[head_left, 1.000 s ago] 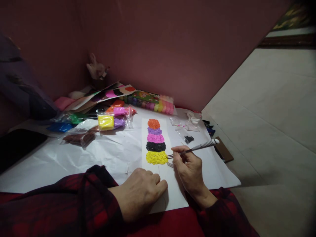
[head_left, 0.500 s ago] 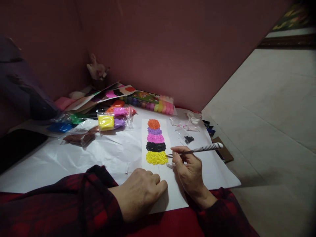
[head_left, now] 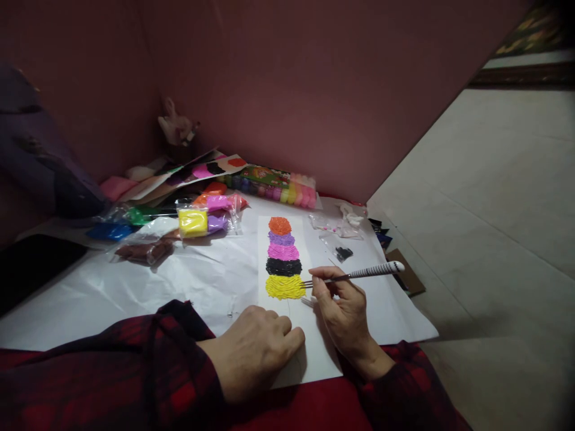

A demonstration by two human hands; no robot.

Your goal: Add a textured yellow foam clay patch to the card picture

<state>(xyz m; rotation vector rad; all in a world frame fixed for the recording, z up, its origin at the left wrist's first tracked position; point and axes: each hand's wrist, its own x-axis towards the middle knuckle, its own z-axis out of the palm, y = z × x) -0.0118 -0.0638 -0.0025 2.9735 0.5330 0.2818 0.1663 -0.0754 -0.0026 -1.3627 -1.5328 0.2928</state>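
My right hand [head_left: 344,311] pinches a fork [head_left: 371,270] with a black-and-white patterned handle. Its tines reach the right edge of a ridged yellow clay patch [head_left: 284,287]. Above that patch, black [head_left: 283,266], pink [head_left: 283,251], purple [head_left: 281,239] and orange clay [head_left: 280,225] form a stack on a white sheet of paper [head_left: 309,347]. Curled into a loose fist, my left hand [head_left: 258,350] rests on the lower part of the sheet, below the yellow clay. No object shows in it, though its fingertips are hidden.
Bagged clay [head_left: 193,222] in several colours lies at the left, near a dark flat object [head_left: 40,269]. Behind stand a clay package [head_left: 274,185] and a sheet with coloured shapes [head_left: 211,170]. Small bags, one with black clay [head_left: 344,253], lie right. A wall [head_left: 291,90] rises behind.
My right hand and the fork have shifted slightly left, so the tines lie a little further over the yellow clay. My left hand has stayed in place.
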